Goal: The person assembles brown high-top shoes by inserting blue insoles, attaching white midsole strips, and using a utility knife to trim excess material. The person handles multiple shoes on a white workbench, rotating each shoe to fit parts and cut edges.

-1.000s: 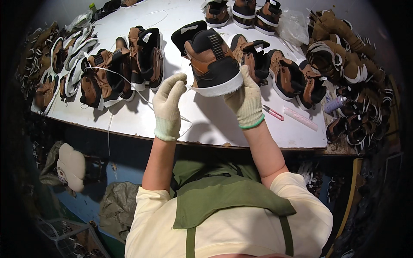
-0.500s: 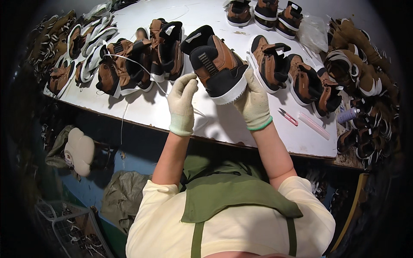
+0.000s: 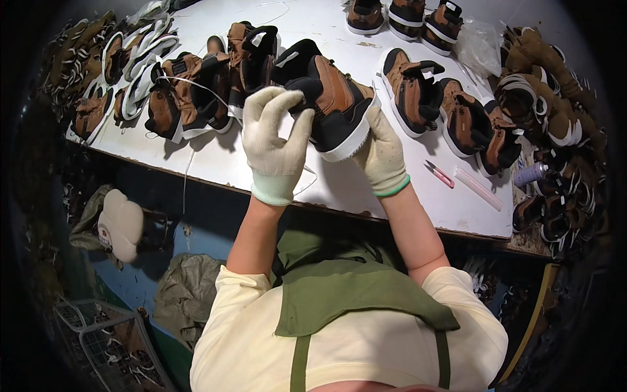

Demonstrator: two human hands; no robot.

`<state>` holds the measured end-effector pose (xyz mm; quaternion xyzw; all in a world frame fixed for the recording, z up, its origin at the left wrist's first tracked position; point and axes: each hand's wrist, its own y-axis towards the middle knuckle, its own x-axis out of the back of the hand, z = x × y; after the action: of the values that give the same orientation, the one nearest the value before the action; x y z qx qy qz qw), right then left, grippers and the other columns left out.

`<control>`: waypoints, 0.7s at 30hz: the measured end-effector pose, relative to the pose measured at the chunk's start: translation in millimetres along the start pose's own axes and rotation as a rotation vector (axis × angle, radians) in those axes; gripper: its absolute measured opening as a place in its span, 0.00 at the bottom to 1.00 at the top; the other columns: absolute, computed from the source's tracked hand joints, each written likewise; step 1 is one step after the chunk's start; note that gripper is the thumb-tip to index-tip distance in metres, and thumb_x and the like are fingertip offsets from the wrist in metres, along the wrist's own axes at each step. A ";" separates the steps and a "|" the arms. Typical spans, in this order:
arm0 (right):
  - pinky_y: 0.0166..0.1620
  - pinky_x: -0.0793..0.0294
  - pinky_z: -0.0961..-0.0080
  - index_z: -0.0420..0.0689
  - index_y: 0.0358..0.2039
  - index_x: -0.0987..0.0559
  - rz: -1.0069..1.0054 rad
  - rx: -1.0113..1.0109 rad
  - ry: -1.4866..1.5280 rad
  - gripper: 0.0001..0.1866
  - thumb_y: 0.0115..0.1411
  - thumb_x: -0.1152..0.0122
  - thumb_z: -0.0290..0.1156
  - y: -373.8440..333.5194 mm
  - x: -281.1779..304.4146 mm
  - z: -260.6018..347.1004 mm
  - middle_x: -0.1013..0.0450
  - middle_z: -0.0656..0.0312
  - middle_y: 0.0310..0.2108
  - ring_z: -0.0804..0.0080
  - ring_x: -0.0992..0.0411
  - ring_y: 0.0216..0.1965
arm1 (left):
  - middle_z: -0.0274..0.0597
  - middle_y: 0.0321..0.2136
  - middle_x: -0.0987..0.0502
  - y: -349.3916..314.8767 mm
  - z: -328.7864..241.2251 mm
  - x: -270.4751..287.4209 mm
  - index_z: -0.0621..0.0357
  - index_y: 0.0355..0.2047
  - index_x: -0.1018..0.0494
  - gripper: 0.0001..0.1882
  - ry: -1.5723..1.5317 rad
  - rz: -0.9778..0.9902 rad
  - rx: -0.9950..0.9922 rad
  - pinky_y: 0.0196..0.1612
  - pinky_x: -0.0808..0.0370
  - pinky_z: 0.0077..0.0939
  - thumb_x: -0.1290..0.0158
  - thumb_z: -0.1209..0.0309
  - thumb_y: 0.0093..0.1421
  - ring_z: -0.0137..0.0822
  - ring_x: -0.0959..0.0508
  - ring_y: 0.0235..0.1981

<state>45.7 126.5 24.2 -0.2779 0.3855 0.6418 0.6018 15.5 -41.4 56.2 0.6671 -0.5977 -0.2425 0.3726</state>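
My right hand, in a cream knit glove with a green cuff, grips a brown and black high-top shoe by its white sole at the near side. The shoe is held tilted above the white table, its heel toward me and to the left. My left hand, gloved the same way, is at the shoe's heel. Its thumb and forefinger curl toward each other in a pinch against the black heel part. They cover the heel strap, and what lies between the fingertips cannot be made out.
Several similar shoes stand left on the white table, others right and at the back. Red-handled thread snips and a pinkish clear strip lie right. Shoe uppers pile up at both sides. A spray can is far right.
My left hand has moved up from beside the sole to the shoe's heel, its fingers now curled there. The shoe and my right hand have hardly moved.
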 end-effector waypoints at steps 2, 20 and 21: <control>0.59 0.28 0.63 0.39 0.61 0.39 -0.011 0.009 -0.001 0.23 0.70 0.57 0.38 -0.9 0.8 -0.2 0.33 0.54 0.56 0.63 0.31 0.56 | 0.43 0.37 0.26 -6.4 -1.9 -2.6 0.61 0.38 0.24 0.14 -0.080 -0.006 0.010 0.40 0.26 0.27 0.38 0.83 0.49 0.36 0.25 0.36; 0.60 0.30 0.63 0.37 0.61 0.39 0.000 0.053 -0.047 0.26 0.71 0.59 0.42 -3.8 -2.9 -3.4 0.33 0.52 0.55 0.62 0.31 0.55 | 0.44 0.34 0.25 -28.0 0.2 -15.1 0.61 0.39 0.27 0.17 0.089 -0.089 -0.245 0.36 0.28 0.31 0.40 0.86 0.49 0.41 0.25 0.32; 0.60 0.30 0.63 0.37 0.61 0.39 -0.004 0.037 -0.050 0.26 0.71 0.59 0.42 -4.0 -2.2 -3.2 0.33 0.53 0.55 0.62 0.31 0.55 | 0.44 0.34 0.26 -29.1 0.9 -14.8 0.61 0.39 0.26 0.16 0.037 -0.094 -0.193 0.36 0.27 0.30 0.40 0.85 0.50 0.40 0.25 0.33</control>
<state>49.5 122.6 23.6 -0.2513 0.3816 0.6399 0.6178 30.3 -26.9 30.9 0.6599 -0.5325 -0.3037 0.4344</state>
